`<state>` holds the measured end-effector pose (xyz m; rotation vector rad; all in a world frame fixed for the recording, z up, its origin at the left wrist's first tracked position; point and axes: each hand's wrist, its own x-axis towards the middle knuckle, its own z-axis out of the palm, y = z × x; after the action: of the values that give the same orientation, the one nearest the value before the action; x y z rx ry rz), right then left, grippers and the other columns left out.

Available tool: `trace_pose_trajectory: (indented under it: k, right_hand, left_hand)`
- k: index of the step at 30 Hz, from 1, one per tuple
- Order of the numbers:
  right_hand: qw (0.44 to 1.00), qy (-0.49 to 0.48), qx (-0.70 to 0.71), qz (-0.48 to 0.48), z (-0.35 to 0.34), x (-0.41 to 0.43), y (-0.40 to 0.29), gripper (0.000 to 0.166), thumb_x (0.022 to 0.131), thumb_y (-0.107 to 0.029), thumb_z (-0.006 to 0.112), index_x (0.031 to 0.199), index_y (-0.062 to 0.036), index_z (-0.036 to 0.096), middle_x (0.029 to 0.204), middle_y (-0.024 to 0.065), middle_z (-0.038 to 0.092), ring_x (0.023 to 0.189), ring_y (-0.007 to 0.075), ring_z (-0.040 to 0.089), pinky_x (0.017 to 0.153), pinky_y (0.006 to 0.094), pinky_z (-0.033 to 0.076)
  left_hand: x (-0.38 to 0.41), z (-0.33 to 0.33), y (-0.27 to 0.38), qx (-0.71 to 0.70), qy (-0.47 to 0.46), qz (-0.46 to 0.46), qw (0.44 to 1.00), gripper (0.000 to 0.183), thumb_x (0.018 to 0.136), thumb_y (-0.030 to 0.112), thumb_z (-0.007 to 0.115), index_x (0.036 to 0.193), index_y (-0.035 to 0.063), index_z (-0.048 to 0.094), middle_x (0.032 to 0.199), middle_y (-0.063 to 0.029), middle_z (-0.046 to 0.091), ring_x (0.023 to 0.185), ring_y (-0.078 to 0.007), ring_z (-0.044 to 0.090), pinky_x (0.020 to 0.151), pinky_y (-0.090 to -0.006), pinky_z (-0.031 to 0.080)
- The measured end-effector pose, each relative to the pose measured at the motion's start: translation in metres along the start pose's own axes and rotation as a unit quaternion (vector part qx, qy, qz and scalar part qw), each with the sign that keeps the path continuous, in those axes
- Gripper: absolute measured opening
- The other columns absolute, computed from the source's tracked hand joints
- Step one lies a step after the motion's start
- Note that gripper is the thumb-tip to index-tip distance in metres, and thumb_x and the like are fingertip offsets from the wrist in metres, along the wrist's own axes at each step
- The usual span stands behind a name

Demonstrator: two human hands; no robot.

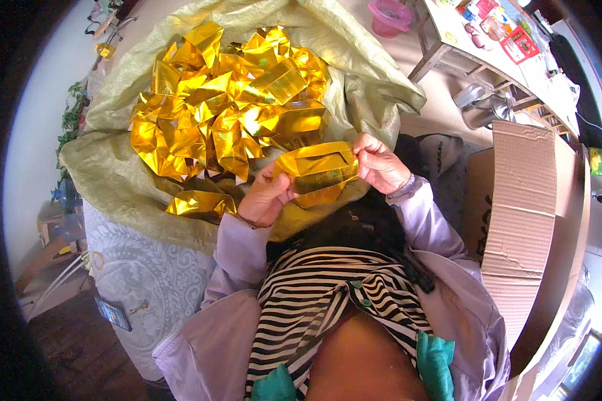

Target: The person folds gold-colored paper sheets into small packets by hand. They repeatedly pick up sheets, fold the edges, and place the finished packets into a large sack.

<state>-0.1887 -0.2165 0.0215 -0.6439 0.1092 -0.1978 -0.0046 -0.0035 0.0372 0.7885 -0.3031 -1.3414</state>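
Between my hands is a folded gold foil paper piece (321, 173), with a slot-like opening along its upper face. My left hand (267, 196) grips its left end, the thumb lying on top. At the right end, my right hand (379, 164) pinches the corner between thumb and fingers. Beyond them lies a heap of folded gold foil papers (220, 108), piled on a pale green woven sack (366, 60) that is spread open. A single gold foil piece (202, 204) rests nearer me, just left of my left hand.
To my right stands an open cardboard box (519, 200) with raised flaps. A wooden table (434, 55) holding assorted items is at the upper right, with a metal pot (486, 111) and a pink basket (390, 17) near it. At left, a phone (113, 313) lies on grey patterned fabric (145, 280).
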Motion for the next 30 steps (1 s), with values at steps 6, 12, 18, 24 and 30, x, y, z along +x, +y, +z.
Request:
trace_pose_trajectory:
  k: [6, 12, 18, 24, 30]
  right_hand:
    - [0.997, 0.026, -0.071, -0.027, 0.005, 0.005, 0.003, 0.021, 0.093, -0.014, 0.069, 0.112, -0.0091, 0.06, 0.098, -0.0013, 0.064, 0.086, 0.0085, 0.061, 0.077, 0.024, 0.05]
    - [0.974, 0.05, -0.22, -0.016, 0.017, 0.009, 0.002, 0.042, 0.09, -0.02, 0.073, 0.127, -0.0094, 0.054, 0.113, 0.0019, 0.058, 0.101, 0.0125, 0.057, 0.087, 0.0302, 0.048]
    - [0.692, 0.036, -0.718, -0.071, -0.021, -0.001, 0.032, 0.041, 0.077, -0.029, 0.082, 0.105, -0.0084, 0.061, 0.104, 0.0095, 0.059, 0.103, 0.0287, 0.056, 0.092, 0.0383, 0.046]
    - [0.625, 0.011, -0.778, -0.062, -0.019, -0.003, 0.04, 0.039, 0.074, -0.028, 0.08, 0.101, -0.0085, 0.059, 0.103, 0.011, 0.058, 0.104, 0.0338, 0.054, 0.092, 0.0423, 0.045]
    - [0.626, 0.025, -0.776, -0.075, -0.02, -0.006, 0.043, 0.04, 0.074, -0.028, 0.08, 0.101, -0.0087, 0.057, 0.101, 0.0101, 0.057, 0.103, 0.0334, 0.053, 0.091, 0.0422, 0.046]
  left_hand:
    - [0.005, -0.018, 0.001, 0.088, -0.046, 0.004, 0.995, 0.047, 0.089, 0.033, 0.074, 0.124, 0.0068, 0.059, 0.097, 0.0012, 0.064, 0.08, -0.0083, 0.056, 0.066, -0.0224, 0.043]
    - [0.012, 0.017, 0.038, 0.062, 0.068, 0.166, 0.982, 0.044, 0.096, 0.031, 0.065, 0.131, 0.007, 0.054, 0.116, -0.0076, 0.065, 0.095, -0.0151, 0.063, 0.077, -0.0255, 0.048]
    - [0.017, 0.025, 0.044, 0.254, 0.089, 0.184, 0.945, 0.048, 0.095, 0.031, 0.067, 0.133, 0.007, 0.051, 0.13, -0.0104, 0.06, 0.112, -0.0213, 0.062, 0.091, -0.0342, 0.05]
    - [0.005, -0.001, -0.023, 0.85, 0.088, 0.167, 0.491, 0.065, 0.075, 0.039, 0.081, 0.126, 0.0097, 0.056, 0.122, -0.0095, 0.06, 0.114, -0.0291, 0.059, 0.101, -0.0466, 0.042]
    - [0.0, -0.009, -0.034, 0.841, 0.104, 0.091, 0.523, 0.06, 0.069, 0.041, 0.082, 0.118, 0.0143, 0.06, 0.109, -0.007, 0.06, 0.107, -0.0312, 0.058, 0.092, -0.0459, 0.042]
